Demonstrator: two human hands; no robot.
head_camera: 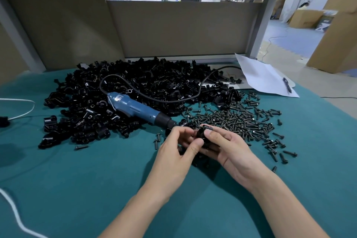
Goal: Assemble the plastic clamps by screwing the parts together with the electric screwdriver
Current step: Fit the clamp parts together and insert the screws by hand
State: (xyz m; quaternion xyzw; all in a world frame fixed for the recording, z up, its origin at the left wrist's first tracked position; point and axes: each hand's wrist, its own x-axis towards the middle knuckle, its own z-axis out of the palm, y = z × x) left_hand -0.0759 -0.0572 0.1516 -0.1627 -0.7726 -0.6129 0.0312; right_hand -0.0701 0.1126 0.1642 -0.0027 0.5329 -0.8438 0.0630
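Head view: above the desk (96, 179), the left hand (177, 147) and right hand (226, 147) curl their fingers (194, 146) round a clamp (201, 134). The electric screwdriver (139, 109) lies just beyond, tip toward them, its long axis slanting far-left, nearest the left hand.

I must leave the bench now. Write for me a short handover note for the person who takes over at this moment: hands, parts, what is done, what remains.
Left hand and right hand: both grip one black clamp over the green table.
Electric screwdriver: untouched, lying on the pile of clamp parts, tip toward the hands.
Screws: loose, right of the pile.
Done: finished clamps cannot be told apart in the pile.
Left: probably screw this clamp together, then go on with the pile.
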